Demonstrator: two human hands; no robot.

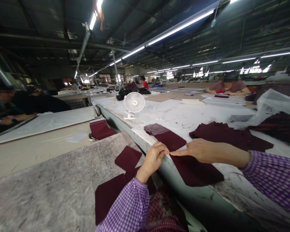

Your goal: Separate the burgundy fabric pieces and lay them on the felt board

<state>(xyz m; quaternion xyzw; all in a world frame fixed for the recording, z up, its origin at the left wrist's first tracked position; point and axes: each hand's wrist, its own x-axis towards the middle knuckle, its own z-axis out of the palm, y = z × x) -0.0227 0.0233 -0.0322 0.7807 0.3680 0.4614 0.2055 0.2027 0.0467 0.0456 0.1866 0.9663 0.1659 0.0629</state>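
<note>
A maroon fabric piece [198,170] lies across the edge of the white table, its near part hanging over. My left hand [155,158] is closed in a pinch at the piece's left corner. Beside it, my right hand [203,150] rests on the fabric's upper edge, with its index finger stretched out to the same corner. Just behind the hands is a stack of maroon pieces [172,138] with pale marks at its far end. More maroon pieces [108,195] lie on the grey, stained surface at the left, partly behind my left forearm.
A small white fan [134,102] stands on the white table [164,112]. Dark fabric [229,135] and a clear plastic bag [275,106] lie at the right. A gap separates the two tables. Co-workers sit at far left and far right.
</note>
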